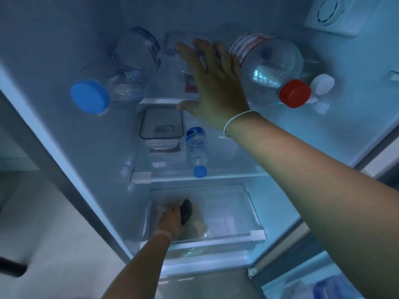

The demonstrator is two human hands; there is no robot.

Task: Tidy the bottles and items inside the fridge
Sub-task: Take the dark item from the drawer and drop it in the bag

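Reaching down, my left hand [170,221] is in the bottom drawer [254,234], fingers curled round a dark lump [186,211] that sits in a crinkly clear bag [200,230]. It looks soft and light, and the film is likely slippery, so I would grip the lump through the bag instead of pulling on the film.

One shelf up, a small bottle [197,149] with a blue cap lies on its side beside a lidded box [160,126]. The bottle appears full, so it has some weight and would roll; I would take it round the middle. The box looks stiff and best lifted by its two long sides.

Farthest in, my right hand [213,83] is spread flat with straight fingers, holding nothing, over the top shelf between two big bottles. The blue-capped bottle [129,67] on the left and the red-capped bottle [269,67] on the right both look nearly empty: light, thin-walled, easily dented. I would hold each near the neck. A white-capped bottle [321,85] sits just behind the red cap.
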